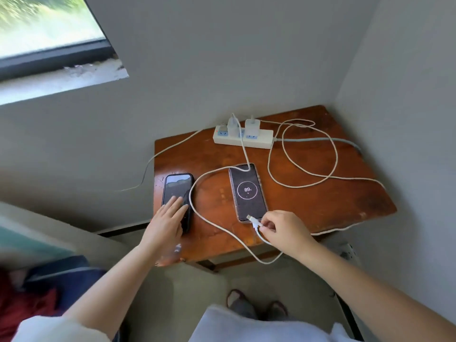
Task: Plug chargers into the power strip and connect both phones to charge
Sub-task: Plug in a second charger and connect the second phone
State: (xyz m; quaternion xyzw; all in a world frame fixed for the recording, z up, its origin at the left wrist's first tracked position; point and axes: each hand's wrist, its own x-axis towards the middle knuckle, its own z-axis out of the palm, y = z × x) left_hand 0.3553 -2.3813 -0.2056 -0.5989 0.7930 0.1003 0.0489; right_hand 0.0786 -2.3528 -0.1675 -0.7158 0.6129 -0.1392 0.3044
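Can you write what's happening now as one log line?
chargers: plugged in | right phone: charging | left phone: unplugged, left hand on it | right hand: holding cable plug

Left hand (167,218) flat, fingers extended; right hand (283,229) in pinch grip, forearms bare.

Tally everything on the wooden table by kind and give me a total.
Phones: 2, a dark one under the left hand and a lit one
Power strips: 1
Charger bricks: 2
White cables: 2, one end pinched in the right hand
Total: 7
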